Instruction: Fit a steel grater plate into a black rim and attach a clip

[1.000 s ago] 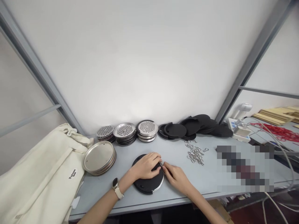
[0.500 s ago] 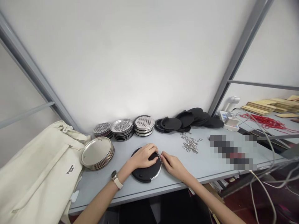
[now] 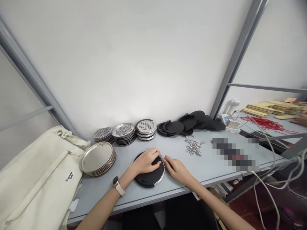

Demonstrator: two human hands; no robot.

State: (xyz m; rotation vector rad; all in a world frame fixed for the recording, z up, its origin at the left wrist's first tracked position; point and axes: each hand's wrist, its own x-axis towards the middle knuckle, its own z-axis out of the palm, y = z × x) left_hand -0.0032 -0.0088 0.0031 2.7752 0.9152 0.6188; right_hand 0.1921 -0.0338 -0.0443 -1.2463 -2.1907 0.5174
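Observation:
A black round plate (image 3: 150, 179) with a silver metal rim along its right side lies on the bench in front of me. My left hand (image 3: 146, 162) lies over the top of it, fingers curled and gripping by its upper right edge. At that edge, my right hand (image 3: 176, 169) pinches a small silver carabiner clip (image 3: 163, 160) between thumb and forefinger. Fingers partly cover the clip, so I cannot tell whether it passes through the plate's hole. Beyond my right hand is a loose pile of similar clips (image 3: 193, 148).
Against the wall stand stacks of metal grater discs (image 3: 123, 130) and overlapping black round covers (image 3: 174, 127). Plain metal discs (image 3: 97, 157) are stacked left, beside a cream bag (image 3: 45, 172). Far right, a co-worker's hand (image 3: 301, 119) is near red cords (image 3: 266, 124) and wooden pieces (image 3: 256, 110).
Both hands keep nearly the same hold on the plate and clip. The view has shifted slightly, and a co-worker's hand has come into sight at the far right.

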